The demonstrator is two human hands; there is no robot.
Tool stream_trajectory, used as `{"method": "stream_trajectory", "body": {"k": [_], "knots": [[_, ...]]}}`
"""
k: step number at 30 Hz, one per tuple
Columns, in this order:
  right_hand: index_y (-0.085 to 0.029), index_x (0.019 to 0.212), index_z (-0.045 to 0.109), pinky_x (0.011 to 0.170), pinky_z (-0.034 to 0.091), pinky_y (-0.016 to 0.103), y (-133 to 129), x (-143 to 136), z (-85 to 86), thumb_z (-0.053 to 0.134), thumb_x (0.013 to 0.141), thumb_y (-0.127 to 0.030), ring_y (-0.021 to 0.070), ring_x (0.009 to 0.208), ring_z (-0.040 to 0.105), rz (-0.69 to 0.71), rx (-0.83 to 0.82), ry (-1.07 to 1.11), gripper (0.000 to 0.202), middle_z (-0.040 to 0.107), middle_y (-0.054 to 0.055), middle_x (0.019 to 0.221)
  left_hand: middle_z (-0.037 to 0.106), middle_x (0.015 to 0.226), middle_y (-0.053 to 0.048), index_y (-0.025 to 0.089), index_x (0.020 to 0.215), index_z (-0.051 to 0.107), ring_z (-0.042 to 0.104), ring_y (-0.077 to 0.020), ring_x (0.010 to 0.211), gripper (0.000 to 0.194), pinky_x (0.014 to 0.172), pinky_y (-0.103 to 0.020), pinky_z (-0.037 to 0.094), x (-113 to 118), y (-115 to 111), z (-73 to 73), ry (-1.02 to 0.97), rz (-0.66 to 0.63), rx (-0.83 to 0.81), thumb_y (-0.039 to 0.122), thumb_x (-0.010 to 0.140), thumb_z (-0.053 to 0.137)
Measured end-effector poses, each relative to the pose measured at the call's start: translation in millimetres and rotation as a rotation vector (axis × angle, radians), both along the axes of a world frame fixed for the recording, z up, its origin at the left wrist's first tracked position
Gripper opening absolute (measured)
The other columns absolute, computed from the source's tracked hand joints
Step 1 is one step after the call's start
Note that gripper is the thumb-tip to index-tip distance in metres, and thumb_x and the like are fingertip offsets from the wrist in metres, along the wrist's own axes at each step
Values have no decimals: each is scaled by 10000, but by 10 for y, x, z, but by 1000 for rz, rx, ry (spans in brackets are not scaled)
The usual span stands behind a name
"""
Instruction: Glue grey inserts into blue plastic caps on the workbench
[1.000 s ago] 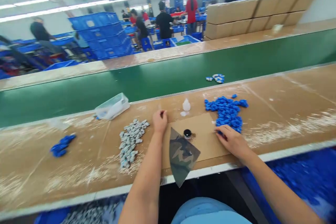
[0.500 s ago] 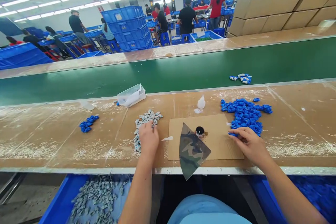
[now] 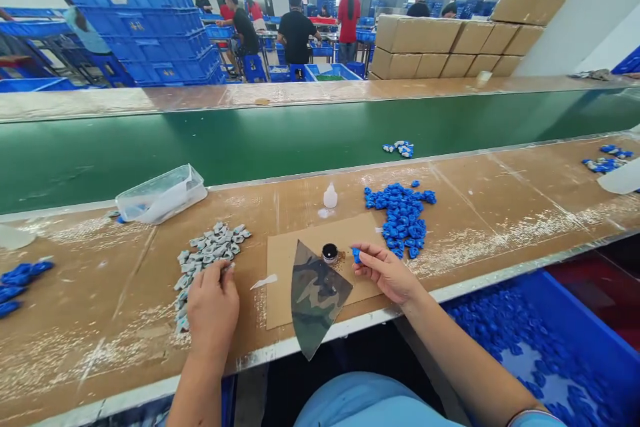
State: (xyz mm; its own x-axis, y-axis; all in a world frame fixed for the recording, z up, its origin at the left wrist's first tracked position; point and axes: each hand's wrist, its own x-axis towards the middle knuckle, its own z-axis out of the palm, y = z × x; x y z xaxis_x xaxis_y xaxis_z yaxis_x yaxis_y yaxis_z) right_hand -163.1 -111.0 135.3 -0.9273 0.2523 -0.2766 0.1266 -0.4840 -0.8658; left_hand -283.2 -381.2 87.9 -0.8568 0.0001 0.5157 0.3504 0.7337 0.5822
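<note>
My right hand [image 3: 387,273] pinches a small blue plastic piece [image 3: 356,254] just right of a little black pot [image 3: 329,253] on a cardboard sheet [image 3: 280,260]. A heap of the same blue pieces [image 3: 401,215] lies behind it. My left hand [image 3: 213,307] rests, fingers down, on the near end of a pile of grey pieces [image 3: 210,250]; what its fingertips grip is hidden. A camouflage cloth scrap [image 3: 315,297] hangs over the bench edge between my hands. A small white dropper bottle [image 3: 330,196] stands behind the cardboard.
A clear plastic tub [image 3: 160,193] lies at the left by the green conveyor belt [image 3: 250,140], which carries a few pieces [image 3: 399,147]. More blue pieces [image 3: 17,280] lie far left. A blue bin of blue pieces [image 3: 540,340] sits below right. Cartons [image 3: 450,40] and workers stand beyond.
My right hand has lifted a blue piece from the heap and brought it left, near the black pot. My left hand has come off the bench behind the cardboard onto the grey pile. The view shifted.
</note>
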Motion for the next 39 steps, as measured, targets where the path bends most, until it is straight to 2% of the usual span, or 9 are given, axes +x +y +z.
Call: {"method": "stream_trajectory", "body": {"k": [6, 10, 14, 17, 22, 26, 32, 36, 39], "knots": [[-201, 790, 735, 607, 454, 161, -11, -15, -62, 855, 459, -396, 46, 622, 540, -59, 139, 29, 403, 638, 1, 801, 622, 831, -51, 134, 894, 560, 580, -114, 674, 539, 661, -237, 493, 573, 463, 115, -568, -313, 1146, 505, 564, 770], [-187, 710, 724, 571, 407, 136, 36, -20, -70, 843, 470, -432, 67, 721, 532, -69, 296, 60, 363, 662, 40, 915, 635, 865, -31, 134, 929, 595, 605, -88, 675, 609, 627, -175, 497, 719, 730, 157, -893, -426, 1493, 377, 442, 869], [-189, 799, 729, 599, 427, 151, 95, -15, -66, 813, 548, -448, 65, 713, 535, 12, 374, 72, 370, 662, 56, 991, 645, 857, -39, 114, 849, 618, 643, -118, 760, 541, 675, -165, 513, 705, 796, 154, -979, -423, 1588, 294, 414, 883], [-171, 878, 713, 601, 448, 165, 87, -22, -60, 790, 592, -462, 40, 595, 522, 64, 424, 76, 416, 662, 38, 838, 647, 860, -41, 105, 819, 630, 638, -106, 759, 509, 677, -154, 511, 704, 802, 125, -976, -405, 1589, 300, 421, 879], [-133, 797, 622, 543, 498, 218, 31, -61, -61, 761, 568, -566, 111, 544, 594, 75, 475, 55, 509, 605, 17, 610, 625, 796, -27, 101, 754, 593, 604, -86, 683, 466, 622, -163, 491, 700, 809, 89, -935, -414, 1546, 330, 457, 869], [-126, 877, 669, 530, 509, 236, 57, -85, -80, 676, 692, -565, 134, 531, 610, 106, 724, 130, 476, 607, 40, 595, 574, 708, 2, 133, 855, 589, 544, -74, 584, 473, 534, -173, 444, 692, 791, 58, -883, -513, 1464, 407, 550, 826], [-166, 951, 712, 523, 468, 237, 159, -134, -68, 601, 824, -440, 109, 511, 564, 87, 1202, 347, 322, 611, 47, 656, 587, 802, -19, 105, 750, 571, 559, -77, 598, 428, 548, -187, 463, 716, 787, -13, -866, -536, 1426, 409, 572, 814], [-192, 934, 709, 593, 457, 234, 180, -177, -5, 593, 849, -381, 124, 664, 581, 70, 1433, 438, 237, 645, 52, 761, 591, 728, -26, 102, 762, 625, 552, -84, 560, 411, 506, -189, 454, 723, 806, -26, -806, -545, 1410, 427, 583, 802], [-200, 1047, 686, 694, 479, 241, 174, -190, 53, 531, 890, -273, 133, 798, 605, 111, 1527, 536, 233, 650, 61, 882, 611, 719, -39, 97, 769, 658, 572, -90, 578, 433, 542, -193, 482, 734, 817, -33, -851, -518, 1389, 434, 547, 815]]}}
